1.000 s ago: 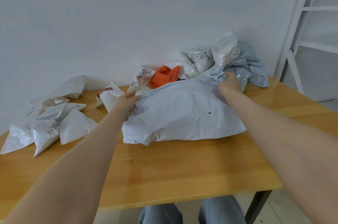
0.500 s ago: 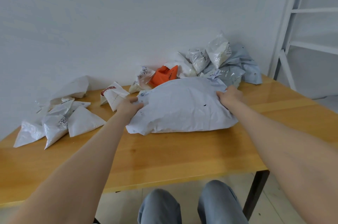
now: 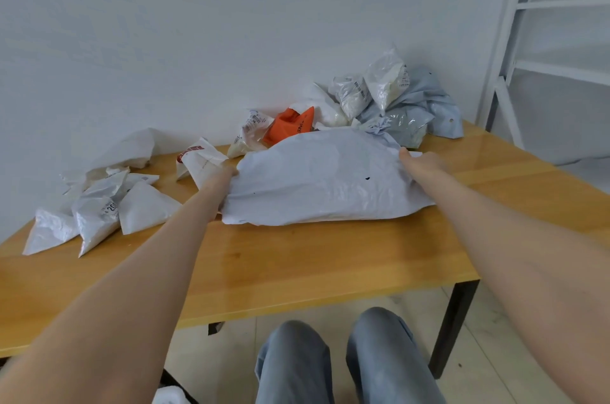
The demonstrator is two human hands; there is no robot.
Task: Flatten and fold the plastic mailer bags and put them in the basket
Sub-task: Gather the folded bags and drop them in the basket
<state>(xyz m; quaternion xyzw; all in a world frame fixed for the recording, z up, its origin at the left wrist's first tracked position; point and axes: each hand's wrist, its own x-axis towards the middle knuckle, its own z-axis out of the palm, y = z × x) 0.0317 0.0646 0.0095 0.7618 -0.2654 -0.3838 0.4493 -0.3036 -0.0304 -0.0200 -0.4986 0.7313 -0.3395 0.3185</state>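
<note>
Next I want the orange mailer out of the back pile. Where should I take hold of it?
Probably pinch the orange mailer by its raised pointed corner, coming from above: that tip stands free, while its lower part is hidden behind the big white mailer and a labelled bag crowds its left.

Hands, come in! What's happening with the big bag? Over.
Left grip and right grip hold the big mailer by its ends. Mailer puffy, unfolded, on table. No basket in view.

Large crumpled pale-grey mailer bag (image 3: 317, 179) lies puffed on table.
</note>
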